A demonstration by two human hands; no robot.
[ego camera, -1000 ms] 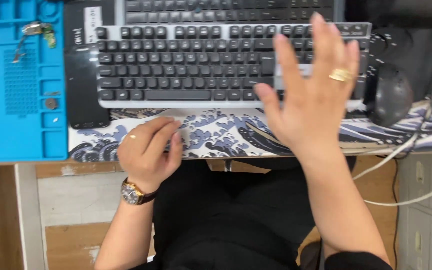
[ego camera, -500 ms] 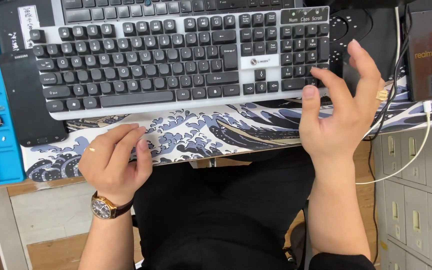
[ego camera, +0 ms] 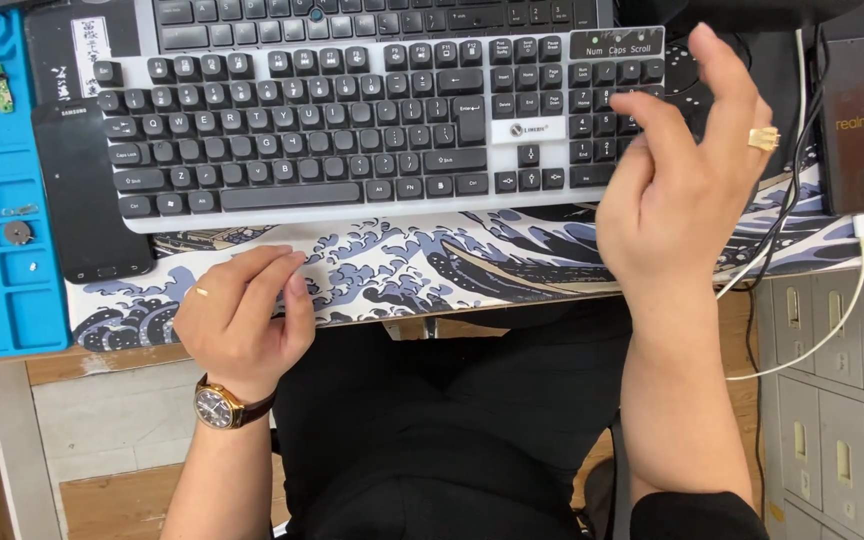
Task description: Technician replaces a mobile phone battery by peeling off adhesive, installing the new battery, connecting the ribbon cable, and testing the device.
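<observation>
Keyboard point(ego camera: 352, 130), a grey-framed slab with dark raised keys, lies on the far side of both hands, its long axis running left to right across the desk and its key rows facing the person. Nearest the body, the left hand point(ego camera: 242, 320) rests at the front edge of the desk mat point(ego camera: 402, 270), fingers loosely curled together and holding nothing, a thin ring on one finger and a leather-strapped wristwatch point(ego camera: 217, 405) on the wrist; it sits just short of the keyboard's front edge, not touching it. The right hand point(ego camera: 687, 175) hovers raised over the keyboard's right end, by the number pad, fingers spread and half bent, empty, with a gold ring point(ego camera: 762, 138) showing. The mat is soft-looking cloth printed with blue-grey waves. Left of the keyboard a glossy black phone point(ego camera: 92, 190) lies flat, touching a bright blue rubbery work mat point(ego camera: 2, 280). At the far right a dark phone box point(ego camera: 857, 120) sits among white cables point(ego camera: 832, 320).
</observation>
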